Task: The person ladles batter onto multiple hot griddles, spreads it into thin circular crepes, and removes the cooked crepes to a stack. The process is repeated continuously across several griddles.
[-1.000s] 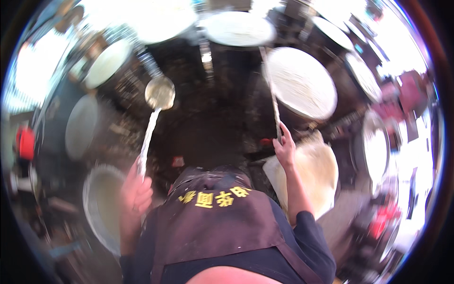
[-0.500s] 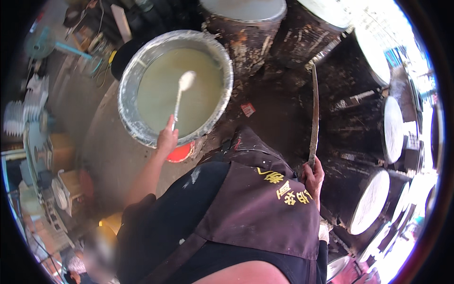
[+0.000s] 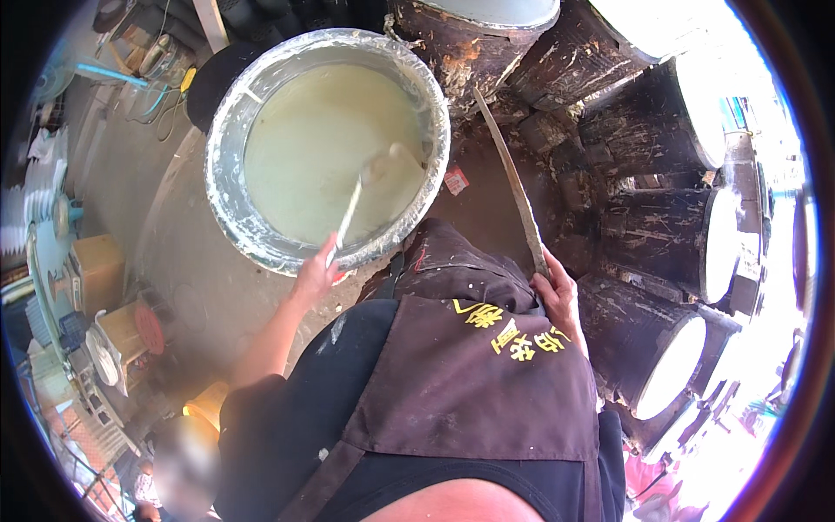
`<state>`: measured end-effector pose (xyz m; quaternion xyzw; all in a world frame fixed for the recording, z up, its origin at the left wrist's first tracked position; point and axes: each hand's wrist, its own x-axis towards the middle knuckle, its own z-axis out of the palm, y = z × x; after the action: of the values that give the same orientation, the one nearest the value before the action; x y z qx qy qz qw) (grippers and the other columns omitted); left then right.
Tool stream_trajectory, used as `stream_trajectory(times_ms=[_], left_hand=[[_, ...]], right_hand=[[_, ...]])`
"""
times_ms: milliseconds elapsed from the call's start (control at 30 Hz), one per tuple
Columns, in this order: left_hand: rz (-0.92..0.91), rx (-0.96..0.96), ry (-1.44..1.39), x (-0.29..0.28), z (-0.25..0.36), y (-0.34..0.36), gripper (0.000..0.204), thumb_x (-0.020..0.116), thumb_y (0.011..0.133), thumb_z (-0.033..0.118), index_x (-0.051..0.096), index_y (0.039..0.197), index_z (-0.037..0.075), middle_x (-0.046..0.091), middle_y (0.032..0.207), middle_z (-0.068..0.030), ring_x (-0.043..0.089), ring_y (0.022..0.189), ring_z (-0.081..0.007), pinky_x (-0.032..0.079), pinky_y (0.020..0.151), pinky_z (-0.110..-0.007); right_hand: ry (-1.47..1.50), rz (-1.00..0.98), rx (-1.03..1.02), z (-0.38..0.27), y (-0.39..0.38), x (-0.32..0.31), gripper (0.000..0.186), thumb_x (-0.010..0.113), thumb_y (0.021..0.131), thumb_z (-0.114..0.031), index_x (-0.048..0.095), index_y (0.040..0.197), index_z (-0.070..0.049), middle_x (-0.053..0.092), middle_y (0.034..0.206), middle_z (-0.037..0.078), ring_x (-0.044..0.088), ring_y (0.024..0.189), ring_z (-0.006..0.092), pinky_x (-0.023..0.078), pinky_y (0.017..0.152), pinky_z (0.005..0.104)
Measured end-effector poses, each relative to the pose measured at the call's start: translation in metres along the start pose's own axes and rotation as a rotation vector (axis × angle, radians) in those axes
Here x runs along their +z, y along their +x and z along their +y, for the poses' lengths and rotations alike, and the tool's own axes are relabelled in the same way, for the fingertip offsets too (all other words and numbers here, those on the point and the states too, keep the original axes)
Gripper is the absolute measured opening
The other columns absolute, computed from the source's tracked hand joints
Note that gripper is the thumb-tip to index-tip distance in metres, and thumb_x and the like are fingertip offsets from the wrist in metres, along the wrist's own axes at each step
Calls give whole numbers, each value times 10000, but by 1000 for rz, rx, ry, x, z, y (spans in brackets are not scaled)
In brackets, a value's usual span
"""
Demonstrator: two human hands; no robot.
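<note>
My left hand (image 3: 315,280) is closed round the lower end of a long pale ladle (image 3: 350,211), just above the near rim of a large grey tub (image 3: 224,204). The ladle's head is blurred and lies in or at the surface of the cloudy, pale greenish liquid (image 3: 304,148), towards the tub's right side. At my right side, my right hand (image 3: 558,291) grips one end of a long, narrow, slightly curved wooden stick (image 3: 509,165). Its far end points up and to the left, towards a dark drum with a crusted side.
Several dark, crusted drums (image 3: 657,226) with pale tops stand in a curve from far middle to right. A red and white packet (image 3: 456,181) lies on the floor. Boxes and a round red-topped stool-like object (image 3: 150,328) stand left. A blurred person is at lower left.
The ladle's head has moved right and a little nearer across the liquid. In my right hand the stick has swung from nearly straight ahead to tilting left. My view has shifted slightly.
</note>
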<state>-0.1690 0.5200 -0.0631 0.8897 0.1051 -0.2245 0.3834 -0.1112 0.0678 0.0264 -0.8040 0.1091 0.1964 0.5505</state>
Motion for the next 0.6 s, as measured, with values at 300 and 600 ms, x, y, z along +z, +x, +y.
stream_trajectory(times_ms=[300, 600], left_hand=[[2, 162, 345, -40, 25, 74, 665, 546, 891, 70, 283, 1491, 182, 662, 1058, -198, 634, 701, -323, 524, 726, -380], [-356, -494, -1626, 29, 100, 15, 375, 452, 1003, 161, 387, 1367, 221, 361, 667, 46, 355, 457, -27, 320, 353, -185]], right_hand=[[-49, 1, 56, -17, 13, 12, 478, 534, 914, -78, 486, 1389, -112, 579, 732, -34, 437, 536, 20, 366, 466, 183], [-405, -310, -78, -11, 31, -17, 526, 596, 858, -53, 501, 1367, -145, 689, 920, 178, 683, 827, 255, 514, 776, 339]])
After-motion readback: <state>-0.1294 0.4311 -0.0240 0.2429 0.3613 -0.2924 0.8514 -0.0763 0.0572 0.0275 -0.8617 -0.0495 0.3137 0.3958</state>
